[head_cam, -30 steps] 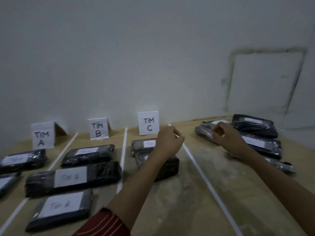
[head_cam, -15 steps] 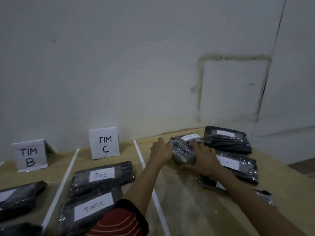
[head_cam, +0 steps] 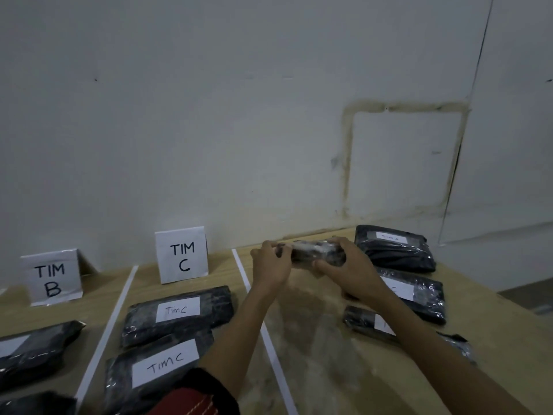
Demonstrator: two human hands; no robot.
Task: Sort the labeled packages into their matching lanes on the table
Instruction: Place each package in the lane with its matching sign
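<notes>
A black plastic-wrapped package (head_cam: 317, 253) is held above the table at the back, right of the TIM C lane. My left hand (head_cam: 270, 266) grips its left end and my right hand (head_cam: 348, 272) grips its right end and underside. Its label is turned away and hidden. Two packages labelled Tim C (head_cam: 179, 310) (head_cam: 164, 366) lie in the lane in front of the TIM C sign (head_cam: 182, 255). Unsorted packages lie at the right: one labelled Tim A (head_cam: 395, 248), another (head_cam: 419, 298) and a third (head_cam: 363, 322) partly behind my right arm.
A TIM B sign (head_cam: 51, 278) stands at the left with a package (head_cam: 33, 348) in its lane. White tape lines (head_cam: 104, 333) (head_cam: 263, 330) divide the wooden table (head_cam: 314, 348). A white wall runs right behind the signs. The table's right edge (head_cam: 508, 304) drops off.
Both hands have closed on the package from the right pile and lifted it off the table. The view has swung right, so the TIM A lane has left the frame.
</notes>
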